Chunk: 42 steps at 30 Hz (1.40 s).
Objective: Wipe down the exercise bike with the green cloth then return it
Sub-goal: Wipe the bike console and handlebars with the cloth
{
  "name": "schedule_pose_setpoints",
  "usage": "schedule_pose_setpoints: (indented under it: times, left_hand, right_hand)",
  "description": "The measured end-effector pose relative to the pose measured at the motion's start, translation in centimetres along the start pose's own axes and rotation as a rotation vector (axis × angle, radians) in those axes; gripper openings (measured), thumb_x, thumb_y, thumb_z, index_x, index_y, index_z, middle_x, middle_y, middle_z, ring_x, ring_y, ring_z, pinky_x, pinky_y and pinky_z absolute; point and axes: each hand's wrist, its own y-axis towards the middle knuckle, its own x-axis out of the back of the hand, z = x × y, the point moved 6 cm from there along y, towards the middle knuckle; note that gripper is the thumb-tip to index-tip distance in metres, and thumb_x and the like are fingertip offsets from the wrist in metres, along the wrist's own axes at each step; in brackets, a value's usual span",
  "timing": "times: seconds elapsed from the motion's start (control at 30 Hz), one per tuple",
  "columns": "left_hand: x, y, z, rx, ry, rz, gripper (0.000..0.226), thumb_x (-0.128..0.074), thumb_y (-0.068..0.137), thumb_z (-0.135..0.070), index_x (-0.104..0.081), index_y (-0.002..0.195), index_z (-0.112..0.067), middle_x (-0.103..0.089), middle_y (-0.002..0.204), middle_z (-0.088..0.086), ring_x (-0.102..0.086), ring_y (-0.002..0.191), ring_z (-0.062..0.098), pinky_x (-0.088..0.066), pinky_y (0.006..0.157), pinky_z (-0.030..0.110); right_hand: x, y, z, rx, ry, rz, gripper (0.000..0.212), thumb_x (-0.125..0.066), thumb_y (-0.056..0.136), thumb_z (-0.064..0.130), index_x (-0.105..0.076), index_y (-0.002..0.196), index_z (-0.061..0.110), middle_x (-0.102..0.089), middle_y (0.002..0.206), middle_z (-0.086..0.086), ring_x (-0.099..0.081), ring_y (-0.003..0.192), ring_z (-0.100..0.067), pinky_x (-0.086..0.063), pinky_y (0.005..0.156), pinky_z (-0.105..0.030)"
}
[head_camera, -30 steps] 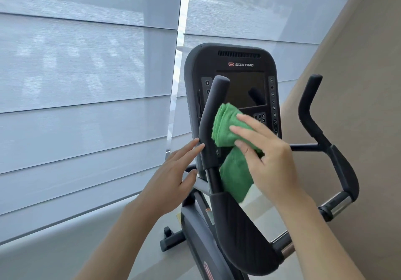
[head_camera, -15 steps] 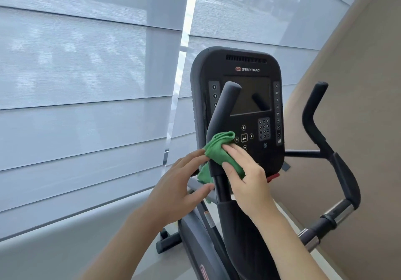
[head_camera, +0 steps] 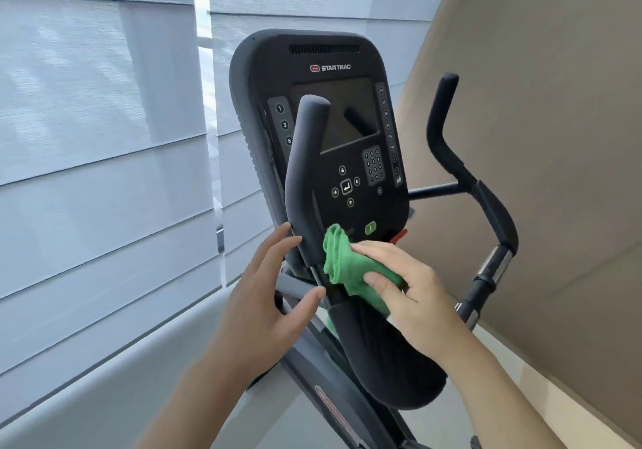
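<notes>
Green cloth (head_camera: 342,266) lower on handlebar (head_camera: 305,170) — right hand (head_camera: 413,295) followed down.

Likely gym: Star Trac exercise bike (head_camera: 347,309) with console (head_camera: 323,66), facing blind-covered windows (head_camera: 97,135), beige wall (head_camera: 538,101).

Bright, soft daylight through the blinds (head_camera: 104,170) (left side), slight blur, wide-angle edge bending

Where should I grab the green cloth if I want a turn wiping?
Probably the bunched top end of the cloth, coming from the left past the handlebar. That fold sticks up free, while the right hand covers the lower part.
</notes>
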Motion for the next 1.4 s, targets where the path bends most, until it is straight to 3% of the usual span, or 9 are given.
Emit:
schedule_pose_setpoints:
  times: [0.27,0.43,0.6,0.67,0.77,1.03,1.2,1.3,1.4]
  left_hand:
    - [-1.4,-1.2,-1.1,0.033,0.093,-0.035,0.08,-0.065,0.094,-0.054,-0.021,0.161,-0.047,-0.014,0.167,-0.034,-0.026,0.154,-0.002,-0.043,0.119,0.045]
    - [-3.1,-2.0,-2.3,0.109,0.121,-0.133,0.078,-0.065,0.097,-0.046,-0.02,0.16,-0.051,-0.021,0.165,-0.032,-0.035,0.152,0.005,-0.046,0.116,0.045]
    - [-4.3,-3.3,-3.3,0.205,0.17,-0.225,0.074,-0.066,0.099,-0.038,-0.024,0.157,-0.057,-0.027,0.161,-0.037,-0.037,0.15,0.002,-0.046,0.116,0.044]
    - [-4.7,-3.6,-3.8,0.231,0.179,-0.24,0.074,-0.066,0.098,-0.042,-0.024,0.156,-0.059,-0.027,0.161,-0.038,-0.036,0.15,0.0,-0.046,0.116,0.043]
    - [-5.2,-3.9,-4.1,0.264,0.216,-0.275,0.072,-0.059,0.094,-0.053,-0.024,0.157,-0.059,-0.03,0.161,-0.036,-0.034,0.151,0.001,-0.045,0.117,0.045]
    - [-6.2,-4.3,-4.0,0.316,0.286,-0.323,0.068,-0.056,0.096,-0.053,-0.027,0.158,-0.055,-0.036,0.16,-0.032,-0.04,0.149,0.005,-0.048,0.114,0.046]
    - [-6.8,-4.4,-4.2,0.323,0.269,-0.289,0.08,-0.068,0.094,-0.045,-0.022,0.159,-0.056,-0.034,0.163,-0.029,-0.039,0.148,0.003,-0.05,0.109,0.037]
    - [-7.3,-4.8,-4.3,0.334,0.239,-0.32,0.08,-0.066,0.09,-0.048,-0.026,0.159,-0.053,-0.036,0.162,-0.028,-0.04,0.148,0.002,-0.051,0.107,0.035]
    - [-7.3,-5.0,-4.4,0.321,0.246,-0.347,0.08,-0.063,0.087,-0.056,-0.029,0.159,-0.051,-0.034,0.163,-0.03,-0.042,0.146,0.0,-0.052,0.106,0.036]
  right_hand:
    - [4.4,6.8,3.8,0.256,-0.028,-0.146,0.043,-0.065,0.1,0.001,-0.067,0.139,0.019,-0.061,0.141,0.009,-0.054,0.137,-0.012,-0.04,0.116,-0.023]
    - [5.2,11.7,5.5,0.342,0.032,-0.233,0.042,-0.066,0.101,0.009,-0.063,0.142,0.017,-0.063,0.138,0.007,-0.057,0.13,-0.005,-0.043,0.112,-0.019]
    - [0.1,13.1,4.0,0.188,0.2,0.026,0.049,-0.049,0.109,0.012,-0.047,0.156,0.024,-0.068,0.133,0.009,-0.063,0.122,-0.005,-0.049,0.108,-0.022]
    - [-0.9,12.5,3.2,0.208,0.183,0.043,0.056,-0.048,0.108,0.009,-0.039,0.161,0.022,-0.062,0.144,0.008,-0.055,0.134,-0.005,-0.041,0.114,-0.019]
    - [-1.5,11.6,2.1,0.244,0.17,0.083,0.058,-0.05,0.107,0.004,-0.036,0.162,0.013,-0.055,0.153,0.0,-0.049,0.143,-0.013,-0.037,0.121,-0.026]
    - [-3.8,7.8,0.0,0.427,-0.025,0.134,0.062,-0.051,0.101,-0.003,-0.039,0.16,0.011,-0.036,0.164,-0.01,-0.049,0.139,-0.036,-0.042,0.118,-0.043]
    - [-2.4,7.5,-0.6,0.439,0.083,0.165,0.055,-0.056,0.099,0.002,-0.051,0.153,0.012,-0.056,0.147,-0.001,-0.059,0.128,-0.023,-0.051,0.108,-0.038]
    - [-0.5,8.0,-1.6,0.314,0.179,0.232,0.051,-0.068,0.093,0.005,-0.066,0.141,0.02,-0.069,0.133,0.008,-0.064,0.118,-0.005,-0.052,0.105,-0.026]
    - [3.2,10.0,-0.6,0.299,0.261,0.076,0.047,-0.073,0.089,0.004,-0.073,0.133,0.021,-0.074,0.125,0.009,-0.067,0.111,0.0,-0.054,0.101,-0.019]
